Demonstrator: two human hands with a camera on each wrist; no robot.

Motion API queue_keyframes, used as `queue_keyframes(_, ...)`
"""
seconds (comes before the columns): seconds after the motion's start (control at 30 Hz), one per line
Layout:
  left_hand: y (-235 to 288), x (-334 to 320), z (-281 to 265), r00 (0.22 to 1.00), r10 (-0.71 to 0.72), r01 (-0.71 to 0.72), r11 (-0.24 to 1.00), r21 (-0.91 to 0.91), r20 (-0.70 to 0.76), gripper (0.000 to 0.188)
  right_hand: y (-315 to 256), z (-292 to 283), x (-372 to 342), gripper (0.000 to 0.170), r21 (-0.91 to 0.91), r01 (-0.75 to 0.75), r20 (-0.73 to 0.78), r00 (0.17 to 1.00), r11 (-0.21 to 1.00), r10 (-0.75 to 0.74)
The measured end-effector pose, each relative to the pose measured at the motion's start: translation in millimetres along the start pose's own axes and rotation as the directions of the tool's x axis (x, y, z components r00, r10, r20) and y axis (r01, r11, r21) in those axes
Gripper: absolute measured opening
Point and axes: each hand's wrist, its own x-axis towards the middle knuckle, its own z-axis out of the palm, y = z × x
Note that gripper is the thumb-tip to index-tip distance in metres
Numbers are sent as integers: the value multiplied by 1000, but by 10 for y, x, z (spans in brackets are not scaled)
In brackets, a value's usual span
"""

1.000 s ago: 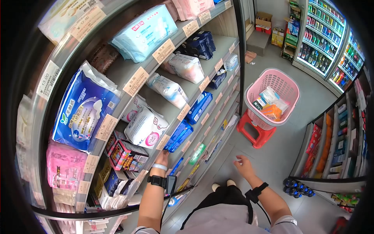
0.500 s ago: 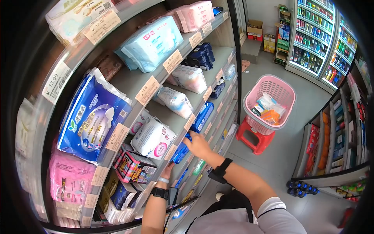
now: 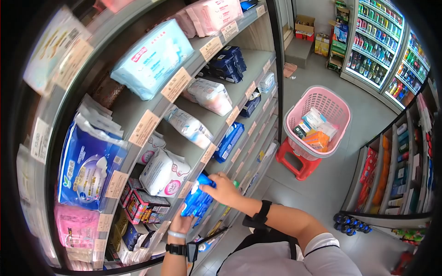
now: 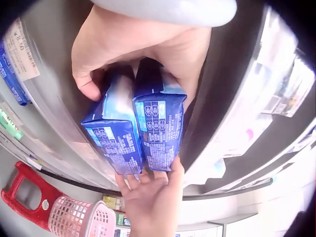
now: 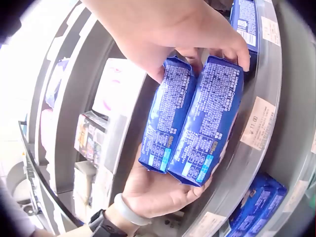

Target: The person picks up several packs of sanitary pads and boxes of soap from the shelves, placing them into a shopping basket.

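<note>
Two blue packs of sanitary pads (image 3: 197,202) stand side by side between my hands, at the front edge of a shelf. My left hand (image 3: 182,221) grips their near end. In the left wrist view its thumb lies along one pack (image 4: 118,143) and its fingers along the other pack (image 4: 160,123). My right hand (image 3: 224,188) holds the opposite end. The right wrist view shows its thumb on one side of the pair and its fingers over the other. Small print covers the pack sides facing that camera.
Another blue pack (image 3: 229,141) lies farther along the same shelf, beside white packs (image 3: 165,172). Price tags line the shelf edges. Right of the shelving, a pink basket (image 3: 338,99) with several packages sits on a red stool (image 3: 294,163). Drinks coolers (image 3: 373,50) stand at the back.
My right hand has come from over the floor to the shelf and taken hold of the blue packs. Both hands have since drawn the packs toward me, out to the shelf front.
</note>
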Motion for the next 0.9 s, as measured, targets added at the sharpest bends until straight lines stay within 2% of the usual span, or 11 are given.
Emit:
queue_keyframes(0.17,-261,-602,273,998,-19,29,986,164,-61,61,252,-310,-344,58,73,-21,296,955,997,-1)
queue_keyframes(0.3,-650,-760,537,997,-24,2,950,312,68,73,595,-597,-617,62,43,-107,454,888,993,76)
queue_keyframes(0.37,-974,-740,512,999,-41,41,966,255,-8,74,726,-727,-681,61,74,-143,480,873,987,90)
queue_keyframes(0.43,-1220,-665,412,990,-120,112,987,117,69,72,966,-804,-701,59,159,-485,645,710,860,282)
queue_keyframes(0.53,-1293,-519,684,963,-271,271,962,-45,3,86,1135,-931,-786,57,211,-602,648,676,770,351)
queue_keyframes(0.57,-1367,-489,638,949,-314,308,944,-116,-38,78,1131,-996,-789,57,240,-669,646,651,704,399)
queue_keyframes(0.63,-1628,-379,449,929,-361,362,932,-9,-85,65,1308,-1000,-759,58,209,-704,660,614,679,434)
queue_keyframes(0.67,-1725,-389,450,937,-294,311,948,69,-187,50,1332,-1023,-715,58,189,-732,667,585,655,462)
queue_keyframes(0.7,-1852,-376,351,924,-289,297,955,-9,-251,44,1361,-1038,-658,58,167,-756,672,557,633,488)
queue_keyframes(0.77,-1900,-419,414,890,-243,233,970,-72,-386,44,1448,-1021,-487,56,164,-756,674,555,633,488)
queue_keyframes(0.9,-1870,-563,547,899,-148,103,986,-131,-412,47,1551,-958,71,48,100,-592,424,753,800,504)
